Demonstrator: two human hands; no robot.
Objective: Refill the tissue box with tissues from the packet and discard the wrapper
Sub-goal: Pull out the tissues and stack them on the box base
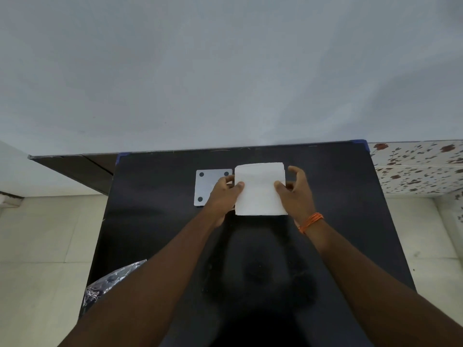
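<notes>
A black tabletop (155,221) stands against a pale wall. Both the left hand (224,194) and right hand (297,194) grip a white square tissue stack (260,189) by its sides, just right of a grey square plate (208,186) with dark corner dots.

A stack of tissues (260,189) is placed on the table (155,221), toward its far edge and roughly midway between the left and right edges. It is flanked by both hands — the left hand (224,196) at its left side with the thumb laid on top, the right hand (297,194) at its right side, thumb likewise on top. Just left of the stack, partly covered by the left hand, a flat plate with round marks at its corners (208,185) is laid on the table. At the near-left corner of the table, a crinkled wrapper (110,281) is seen beyond the left edge, partly hidden by the left forearm. A thread band (310,221) is worn on the right wrist.
</notes>
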